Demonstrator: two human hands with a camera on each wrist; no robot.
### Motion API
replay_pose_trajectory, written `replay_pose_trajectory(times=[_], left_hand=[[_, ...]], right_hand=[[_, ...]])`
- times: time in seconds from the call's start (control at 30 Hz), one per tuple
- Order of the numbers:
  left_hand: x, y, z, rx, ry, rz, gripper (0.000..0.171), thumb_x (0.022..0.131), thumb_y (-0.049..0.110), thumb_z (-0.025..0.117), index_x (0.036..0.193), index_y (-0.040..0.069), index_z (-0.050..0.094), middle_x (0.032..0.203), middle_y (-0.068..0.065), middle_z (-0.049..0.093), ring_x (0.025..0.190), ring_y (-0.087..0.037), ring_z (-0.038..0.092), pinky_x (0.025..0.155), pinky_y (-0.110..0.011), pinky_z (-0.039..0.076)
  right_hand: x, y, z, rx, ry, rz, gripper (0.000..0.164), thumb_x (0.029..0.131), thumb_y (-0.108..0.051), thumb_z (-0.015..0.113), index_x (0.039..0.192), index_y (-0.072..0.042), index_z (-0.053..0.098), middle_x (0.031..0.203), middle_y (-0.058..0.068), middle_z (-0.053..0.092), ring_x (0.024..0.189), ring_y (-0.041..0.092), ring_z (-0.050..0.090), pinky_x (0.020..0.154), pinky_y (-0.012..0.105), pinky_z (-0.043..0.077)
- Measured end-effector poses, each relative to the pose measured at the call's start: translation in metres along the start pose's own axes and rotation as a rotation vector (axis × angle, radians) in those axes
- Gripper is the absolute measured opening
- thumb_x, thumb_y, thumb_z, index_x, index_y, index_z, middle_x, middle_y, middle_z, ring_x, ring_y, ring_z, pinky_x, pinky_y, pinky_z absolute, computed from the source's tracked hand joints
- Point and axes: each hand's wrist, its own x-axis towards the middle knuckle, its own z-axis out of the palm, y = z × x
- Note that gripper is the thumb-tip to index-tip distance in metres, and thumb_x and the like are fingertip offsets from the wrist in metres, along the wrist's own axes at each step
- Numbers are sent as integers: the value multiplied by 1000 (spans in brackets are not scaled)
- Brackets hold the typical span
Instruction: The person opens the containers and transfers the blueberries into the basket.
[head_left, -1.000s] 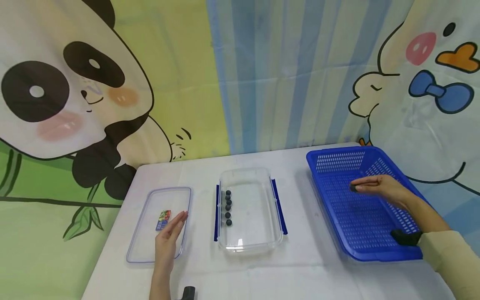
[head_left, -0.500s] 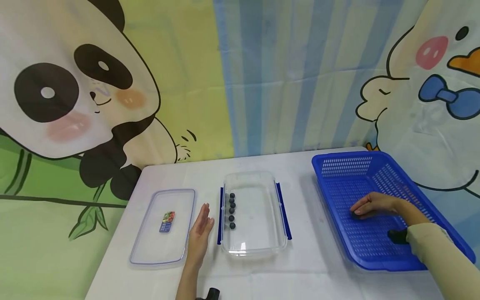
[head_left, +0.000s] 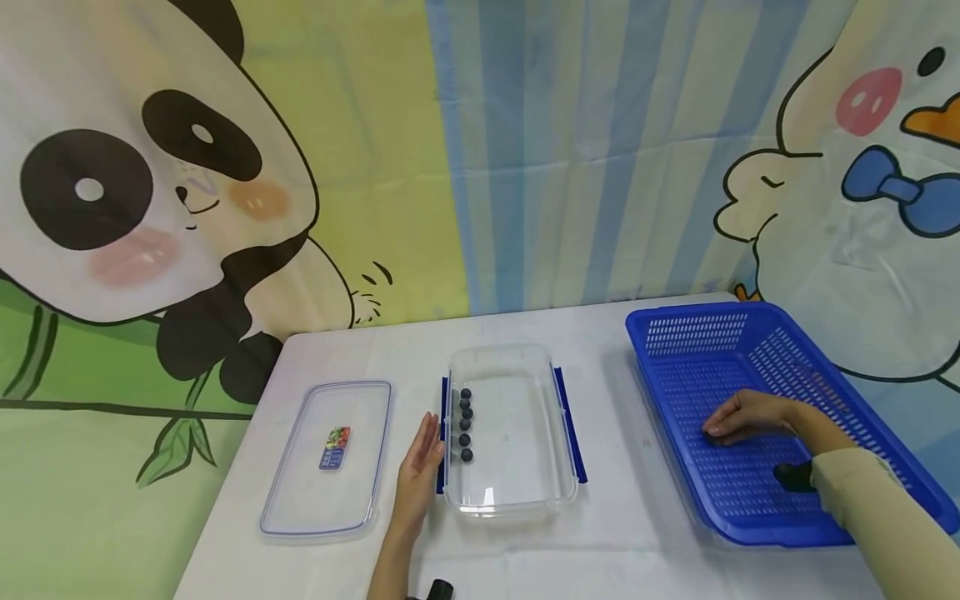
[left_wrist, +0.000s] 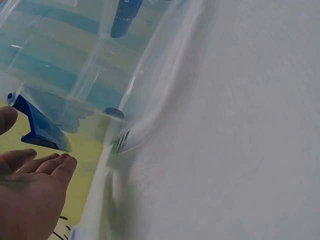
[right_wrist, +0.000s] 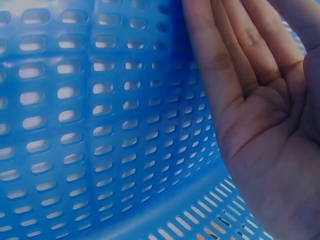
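Observation:
A clear lidless container with blue side clips stands mid-table, and several small dark balls, resembling blueberries, line its left side. My left hand stands on edge beside the left clip, fingers straight and holding nothing. In the left wrist view, its fingertips lie just below a blue clip. Inside the blue basket, my right hand points its bent fingers down and pinches a dark ball, mostly hidden under the fingertips. The ball is out of sight in the right wrist view.
A clear lid with a colourful label lies flat on the left of the white tablecloth. The basket's raised perforated walls surround my right hand. A printed curtain hangs behind the table.
My left hand has moved right, from over the lid to the container's left side. My right hand has lowered deeper into the basket with the dark ball. The view has shifted slightly.

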Motion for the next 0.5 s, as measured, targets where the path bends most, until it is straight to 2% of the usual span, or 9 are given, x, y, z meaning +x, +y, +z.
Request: replay_pose_trajectory(times=[0.27,0.5], left_hand=[[0,2,2,0,10,15,58,96,16,50,146,5,22,149,-17,23,134,-22,27,102,-16,29],[0,1,3,22,36,-5,56,96,18,51,145,6,27,148,-14,27,133,-19,29,101,-16,30]], right_hand=[[-3,0,-1,1,10,-3,29,90,-8,59,107,15,61,105,20,64,94,29,63,81,42,53],[-11,-11,-1,-54,105,26,34,88,-15,64,108,12,62,104,20,65,93,28,64,81,38,54]])
